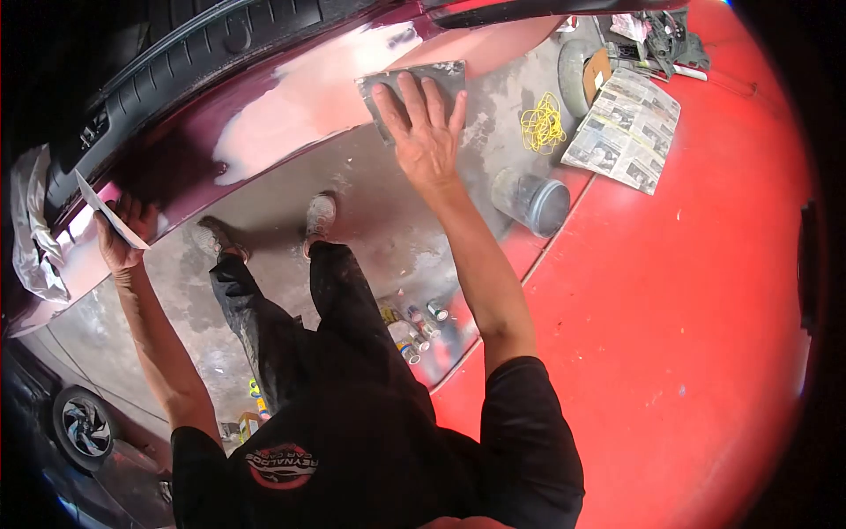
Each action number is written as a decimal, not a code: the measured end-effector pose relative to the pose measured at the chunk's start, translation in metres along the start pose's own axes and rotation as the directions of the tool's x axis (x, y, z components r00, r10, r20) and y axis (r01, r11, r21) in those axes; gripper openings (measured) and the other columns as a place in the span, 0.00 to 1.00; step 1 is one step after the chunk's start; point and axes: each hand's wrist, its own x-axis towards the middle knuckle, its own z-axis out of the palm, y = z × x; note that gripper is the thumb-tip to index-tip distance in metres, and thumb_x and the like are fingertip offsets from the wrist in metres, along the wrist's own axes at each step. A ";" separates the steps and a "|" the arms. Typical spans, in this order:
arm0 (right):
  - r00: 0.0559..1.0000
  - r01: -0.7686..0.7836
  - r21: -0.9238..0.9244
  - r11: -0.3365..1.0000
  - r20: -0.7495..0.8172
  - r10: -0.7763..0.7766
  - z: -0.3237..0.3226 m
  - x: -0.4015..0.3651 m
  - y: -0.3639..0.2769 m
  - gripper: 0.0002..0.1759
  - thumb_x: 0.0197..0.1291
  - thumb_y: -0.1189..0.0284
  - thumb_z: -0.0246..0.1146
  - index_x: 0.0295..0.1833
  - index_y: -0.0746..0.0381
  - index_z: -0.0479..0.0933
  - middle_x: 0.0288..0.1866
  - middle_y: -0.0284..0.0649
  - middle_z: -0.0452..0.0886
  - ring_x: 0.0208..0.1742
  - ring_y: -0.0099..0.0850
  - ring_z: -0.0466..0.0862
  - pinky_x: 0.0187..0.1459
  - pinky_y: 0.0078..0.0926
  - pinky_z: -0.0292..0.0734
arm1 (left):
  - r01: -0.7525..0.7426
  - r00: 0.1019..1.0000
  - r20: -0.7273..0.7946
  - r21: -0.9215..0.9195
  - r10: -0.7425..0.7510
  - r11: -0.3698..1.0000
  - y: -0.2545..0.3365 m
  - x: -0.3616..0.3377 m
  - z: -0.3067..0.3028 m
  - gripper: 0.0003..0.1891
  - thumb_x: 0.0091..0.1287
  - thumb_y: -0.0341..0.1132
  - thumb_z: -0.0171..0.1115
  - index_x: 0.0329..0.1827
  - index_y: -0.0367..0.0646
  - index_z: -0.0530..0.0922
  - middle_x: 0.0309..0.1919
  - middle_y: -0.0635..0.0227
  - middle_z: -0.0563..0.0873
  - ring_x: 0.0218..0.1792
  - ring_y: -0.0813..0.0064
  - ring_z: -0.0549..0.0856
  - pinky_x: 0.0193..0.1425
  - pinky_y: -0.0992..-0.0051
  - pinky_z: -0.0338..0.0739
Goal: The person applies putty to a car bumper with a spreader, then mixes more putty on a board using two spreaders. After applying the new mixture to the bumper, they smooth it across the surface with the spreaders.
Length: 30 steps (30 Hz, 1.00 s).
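Observation:
A maroon car panel (189,163) with pale pink and white patches runs diagonally across the upper left. My right hand (423,128) lies with fingers spread on a grey sheet (451,79), which overlaps the panel's lower edge. At the left, my left hand (122,234) has its fingers wrapped round a thin whitish sheet (110,212), close to the panel. Part of that hand is hidden behind the sheet.
On the floor are a grey bucket (530,203), yellow cord (543,123), newspaper (627,128), a tire (575,78) and several small cans (414,331). Crumpled plastic (33,238) hangs at far left. Another car's wheel (84,428) shows lower left.

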 end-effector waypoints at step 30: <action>0.971 -0.237 0.075 0.969 0.013 0.237 -0.003 0.004 -0.043 0.32 0.63 0.73 0.57 0.75 0.50 0.69 0.72 0.50 0.70 0.69 0.57 0.70 0.68 0.74 0.59 | 0.035 0.999 -0.022 -0.014 -0.035 0.999 0.000 0.002 0.015 0.16 0.75 0.51 0.59 0.49 0.48 0.81 0.34 0.72 0.73 0.37 0.73 0.71 0.63 0.51 0.73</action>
